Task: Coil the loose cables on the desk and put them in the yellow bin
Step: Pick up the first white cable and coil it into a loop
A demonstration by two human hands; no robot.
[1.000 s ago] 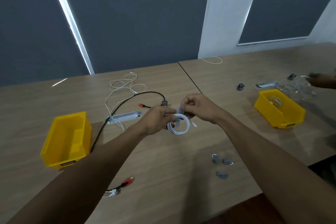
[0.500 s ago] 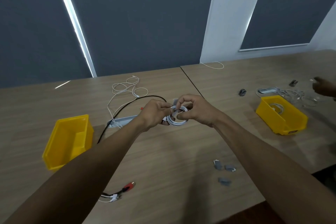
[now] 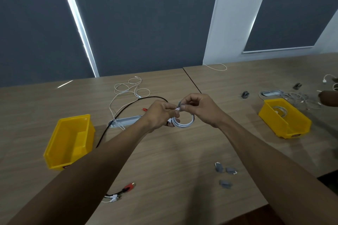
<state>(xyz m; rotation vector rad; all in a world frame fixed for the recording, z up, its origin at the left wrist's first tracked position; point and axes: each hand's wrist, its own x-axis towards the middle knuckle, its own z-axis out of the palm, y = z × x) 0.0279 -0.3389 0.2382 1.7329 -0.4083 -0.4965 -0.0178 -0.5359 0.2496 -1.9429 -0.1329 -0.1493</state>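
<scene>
Above the desk [image 3: 164,151], right of the yellow bin [image 3: 69,140], the left hand [image 3: 159,115] clamps the white coil [image 3: 184,123] while the right hand [image 3: 199,107] pinches a grey strap [image 3: 180,105] onto it. Best cinch it snugly before letting go, or the loops may spring apart.

Small dark labels on both yellow bins [image 3: 69,140], text too blurred to read

**Both hands meet above the desk**

Both bare forearms reach forward and converge. The left hand [image 3: 161,113] curls in a closed grip, knuckles up. The right hand [image 3: 200,108] faces it, thumb and forefinger pinched, remaining fingers arched, fingertips nearly touching.
</scene>
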